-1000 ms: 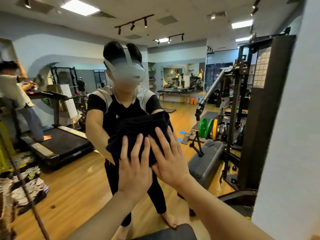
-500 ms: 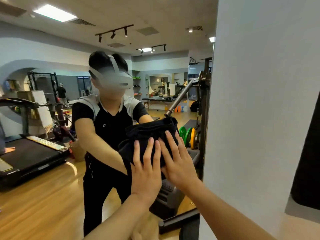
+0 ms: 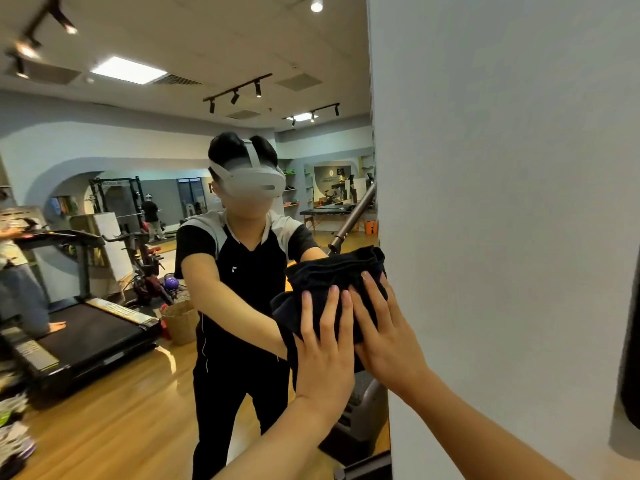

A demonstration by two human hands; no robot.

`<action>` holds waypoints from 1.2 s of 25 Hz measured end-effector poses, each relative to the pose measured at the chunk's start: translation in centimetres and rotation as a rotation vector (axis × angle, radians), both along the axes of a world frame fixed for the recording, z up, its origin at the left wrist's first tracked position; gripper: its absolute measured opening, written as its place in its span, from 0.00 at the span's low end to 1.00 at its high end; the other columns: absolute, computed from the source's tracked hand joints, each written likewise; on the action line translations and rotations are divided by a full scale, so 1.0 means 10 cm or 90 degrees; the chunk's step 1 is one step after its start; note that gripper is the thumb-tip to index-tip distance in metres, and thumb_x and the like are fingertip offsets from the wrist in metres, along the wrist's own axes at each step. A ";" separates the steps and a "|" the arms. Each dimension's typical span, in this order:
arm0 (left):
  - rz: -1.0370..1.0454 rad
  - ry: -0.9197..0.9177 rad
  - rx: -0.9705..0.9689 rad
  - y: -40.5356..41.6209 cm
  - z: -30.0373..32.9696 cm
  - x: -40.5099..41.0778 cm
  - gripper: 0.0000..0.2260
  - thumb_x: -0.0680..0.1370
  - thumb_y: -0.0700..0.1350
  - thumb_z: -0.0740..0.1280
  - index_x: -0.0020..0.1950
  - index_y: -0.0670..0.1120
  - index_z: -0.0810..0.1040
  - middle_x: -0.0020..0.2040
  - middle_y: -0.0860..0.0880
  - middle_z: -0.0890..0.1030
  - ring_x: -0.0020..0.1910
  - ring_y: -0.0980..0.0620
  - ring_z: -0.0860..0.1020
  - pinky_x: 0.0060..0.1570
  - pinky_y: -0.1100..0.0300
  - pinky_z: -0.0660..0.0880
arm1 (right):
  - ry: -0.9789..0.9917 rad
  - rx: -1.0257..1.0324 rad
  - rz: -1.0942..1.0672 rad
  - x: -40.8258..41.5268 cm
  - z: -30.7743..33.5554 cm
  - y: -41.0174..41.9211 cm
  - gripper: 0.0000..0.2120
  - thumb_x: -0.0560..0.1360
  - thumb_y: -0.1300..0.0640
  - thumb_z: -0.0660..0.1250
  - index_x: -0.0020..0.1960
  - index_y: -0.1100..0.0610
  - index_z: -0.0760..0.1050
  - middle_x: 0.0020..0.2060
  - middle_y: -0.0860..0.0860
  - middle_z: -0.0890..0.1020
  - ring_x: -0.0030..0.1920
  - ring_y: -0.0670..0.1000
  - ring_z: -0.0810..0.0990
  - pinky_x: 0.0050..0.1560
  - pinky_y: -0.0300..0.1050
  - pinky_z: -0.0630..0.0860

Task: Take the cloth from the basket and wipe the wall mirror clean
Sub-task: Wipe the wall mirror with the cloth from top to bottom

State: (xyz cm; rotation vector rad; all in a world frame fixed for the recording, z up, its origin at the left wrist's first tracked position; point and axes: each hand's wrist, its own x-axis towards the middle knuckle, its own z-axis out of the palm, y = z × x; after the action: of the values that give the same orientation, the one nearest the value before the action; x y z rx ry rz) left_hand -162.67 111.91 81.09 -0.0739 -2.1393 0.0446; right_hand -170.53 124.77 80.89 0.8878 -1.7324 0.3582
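Both hands, left hand [image 3: 323, 344] and right hand [image 3: 388, 336], press flat-fingered on the crumpled black cloth [image 3: 329, 275] against the wall mirror [image 3: 138, 393]; no readable writing nearby.

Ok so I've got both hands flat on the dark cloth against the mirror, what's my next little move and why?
Probably sweep back leftward. The cloth sits right at the mirror's right edge beside the white wall, with your left hand and right hand pressing it flat, so the glass left to wipe lies to the left.

Both forearms reached forward and up, the left hand [image 3: 323, 344] and right hand [image 3: 388, 336] side by side, fingers straight, palms pressed flat.
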 end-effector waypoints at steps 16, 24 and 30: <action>0.022 0.006 -0.028 -0.15 2.28 0.20 0.47 0.75 0.39 0.71 0.85 0.45 0.43 0.83 0.43 0.46 0.82 0.34 0.44 0.75 0.32 0.65 | 0.076 0.014 -0.066 0.08 2.27 -0.23 0.31 0.84 0.57 0.60 0.82 0.67 0.55 0.80 0.67 0.60 0.82 0.69 0.51 0.79 0.71 0.54; 0.026 0.040 -0.147 -0.42 1.68 0.22 0.35 0.80 0.42 0.59 0.85 0.43 0.48 0.85 0.42 0.51 0.83 0.33 0.49 0.73 0.36 0.69 | -0.033 -0.105 0.000 0.21 1.55 -0.33 0.35 0.77 0.58 0.58 0.83 0.62 0.57 0.83 0.64 0.53 0.83 0.68 0.49 0.81 0.67 0.55; 0.015 0.016 -0.186 -0.93 0.92 0.54 0.32 0.83 0.45 0.57 0.85 0.43 0.48 0.85 0.43 0.52 0.83 0.35 0.53 0.68 0.40 0.74 | -0.066 -0.154 0.029 0.58 0.71 -0.87 0.35 0.75 0.55 0.58 0.81 0.64 0.60 0.82 0.65 0.56 0.82 0.69 0.50 0.78 0.73 0.55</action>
State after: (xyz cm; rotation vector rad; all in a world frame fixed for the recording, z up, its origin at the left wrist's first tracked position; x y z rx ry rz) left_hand -157.26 102.58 90.29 -0.2187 -2.0941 0.3703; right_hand -164.69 116.10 88.02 0.7438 -1.7215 0.6401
